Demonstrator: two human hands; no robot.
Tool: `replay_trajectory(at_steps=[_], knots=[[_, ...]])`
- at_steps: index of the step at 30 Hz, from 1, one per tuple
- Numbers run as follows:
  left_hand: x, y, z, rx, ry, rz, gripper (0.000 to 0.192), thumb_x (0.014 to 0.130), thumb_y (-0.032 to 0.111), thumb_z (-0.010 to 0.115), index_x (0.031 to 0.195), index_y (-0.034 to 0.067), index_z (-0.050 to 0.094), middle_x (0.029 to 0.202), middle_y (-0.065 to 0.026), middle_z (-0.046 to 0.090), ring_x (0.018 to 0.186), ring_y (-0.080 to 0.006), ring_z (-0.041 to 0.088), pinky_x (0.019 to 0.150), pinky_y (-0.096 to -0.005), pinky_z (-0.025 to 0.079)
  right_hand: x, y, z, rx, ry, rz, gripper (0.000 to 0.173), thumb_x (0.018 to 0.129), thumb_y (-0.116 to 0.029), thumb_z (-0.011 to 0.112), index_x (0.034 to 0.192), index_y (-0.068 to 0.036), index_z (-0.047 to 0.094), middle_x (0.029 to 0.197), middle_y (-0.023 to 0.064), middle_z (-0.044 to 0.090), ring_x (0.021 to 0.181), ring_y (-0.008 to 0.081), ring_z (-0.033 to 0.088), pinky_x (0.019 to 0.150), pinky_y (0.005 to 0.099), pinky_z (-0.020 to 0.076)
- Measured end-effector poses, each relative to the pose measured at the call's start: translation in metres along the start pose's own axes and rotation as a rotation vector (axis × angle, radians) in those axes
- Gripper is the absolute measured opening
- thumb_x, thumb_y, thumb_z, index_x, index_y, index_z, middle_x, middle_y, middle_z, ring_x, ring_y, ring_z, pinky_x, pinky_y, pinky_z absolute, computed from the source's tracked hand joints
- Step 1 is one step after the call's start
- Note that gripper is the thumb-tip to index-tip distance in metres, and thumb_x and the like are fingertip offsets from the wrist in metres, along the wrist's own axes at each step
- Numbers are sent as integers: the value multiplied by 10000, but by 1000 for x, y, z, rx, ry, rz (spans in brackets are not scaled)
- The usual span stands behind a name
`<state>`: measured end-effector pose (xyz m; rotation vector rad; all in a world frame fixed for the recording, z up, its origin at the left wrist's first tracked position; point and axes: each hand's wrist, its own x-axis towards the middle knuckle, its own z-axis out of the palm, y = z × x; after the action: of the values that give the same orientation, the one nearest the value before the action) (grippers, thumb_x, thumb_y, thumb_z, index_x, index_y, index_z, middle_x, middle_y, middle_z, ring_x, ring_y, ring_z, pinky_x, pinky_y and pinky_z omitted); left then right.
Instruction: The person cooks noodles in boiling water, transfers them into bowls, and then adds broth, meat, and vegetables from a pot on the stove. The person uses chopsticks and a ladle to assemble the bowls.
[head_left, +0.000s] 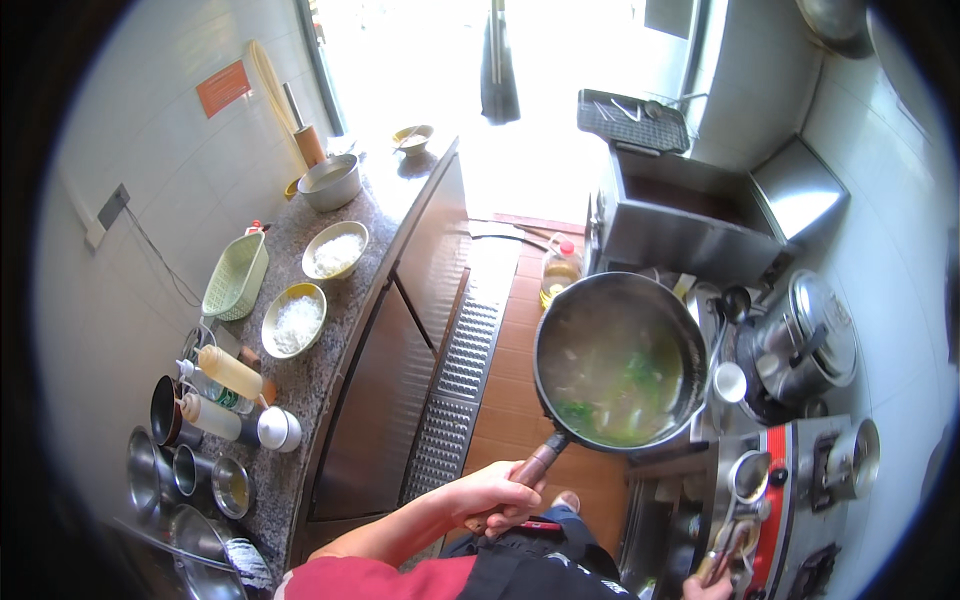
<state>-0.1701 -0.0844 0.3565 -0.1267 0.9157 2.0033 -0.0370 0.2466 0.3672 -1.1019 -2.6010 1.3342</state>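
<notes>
My left hand grips the wooden handle of a deep dark pan. The pan is off the stove, over the gap between counter and range. Cloudy broth with green leaves fills much of it, and haze hangs over the surface. At the lower right edge, my right hand, partly cut off, is closed around a wooden-handled utensil beside the stove front. The utensil's far end lies among small pots and cannot be made out.
On the granite counter at left stand two bowls of white noodles, squeeze bottles and steel containers. An oil jug is on the floor. The gas stove, a lidded pot and a steel sink line the right.
</notes>
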Motion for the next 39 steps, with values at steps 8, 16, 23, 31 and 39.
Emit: replay_trajectory(at_steps=[8, 16, 23, 31, 39], knots=[[16, 55, -71, -176, 200, 244, 221, 808, 72, 600, 919, 43, 411, 558, -16, 405, 371, -95, 415, 322, -240, 359, 176, -100, 132, 134, -269, -462, 442, 712, -42, 589, 1144, 11, 513, 869, 22, 568, 734, 102, 546, 677, 227, 449], [39, 124, -113, -371, 397, 422, 210, 809, 56, 603, 929, 57, 431, 560, -12, 399, 377, -96, 404, 324, -236, 343, 358, -327, 300, 166, -827, -757, 352, 719, -34, 589, 1070, 4, 592, 761, -38, 549, 659, 40, 480, 602, 216, 425], [50, 180, -178, -443, 446, 562, 199, 813, 37, 565, 936, 62, 410, 564, -6, 393, 389, -87, 399, 342, -224, 332, 333, -571, 470, -143, -1088, -1160, 407, 740, -89, 610, 1140, -23, 586, 634, -22, 491, 574, 77, 470, 559, 245, 426], [47, 251, -260, -425, 504, 621, 183, 817, 37, 546, 918, 65, 396, 585, 0, 416, 408, -73, 402, 346, -207, 318, 210, -735, 688, -376, -1301, -1505, 340, 704, -135, 644, 1032, -53, 611, 639, 25, 575, 554, 113, 548, 512, 268, 456], [68, 299, -315, -594, 534, 766, 174, 830, 73, 551, 901, 60, 393, 566, -14, 438, 387, -88, 441, 319, -231, 390, 140, -780, 827, -648, -1193, -1843, 255, 725, -233, 626, 915, -63, 641, 647, 118, 626, 465, 197, 604, 492, 325, 526]])
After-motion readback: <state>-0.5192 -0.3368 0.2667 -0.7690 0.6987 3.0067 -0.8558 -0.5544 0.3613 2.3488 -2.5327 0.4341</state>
